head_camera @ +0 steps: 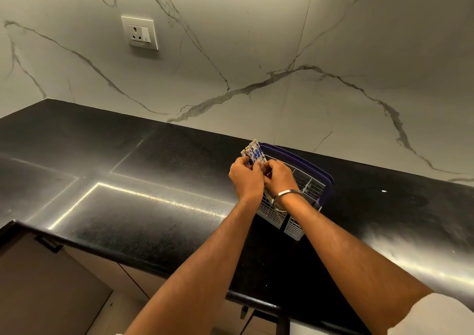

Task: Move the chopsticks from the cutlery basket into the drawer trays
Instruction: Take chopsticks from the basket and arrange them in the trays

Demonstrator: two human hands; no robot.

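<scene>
A: Both hands are on the chopsticks [252,153] – left hand [246,178] curled round the bunch, right hand [278,178] pinching it from the other side. Blue-patterned tops fan out above the fingers, over the near-left corner of the cutlery basket [302,188]

B: Handling?

A: Light, stiff, probably glossy, so they'll likely slide against each other. I'd squeeze mid-length and keep the bunch parallel

B: Drawer trays?

A: Not in view. Basket sits on the black countertop [143,170], socket [139,32] on the marble wall behind
</scene>
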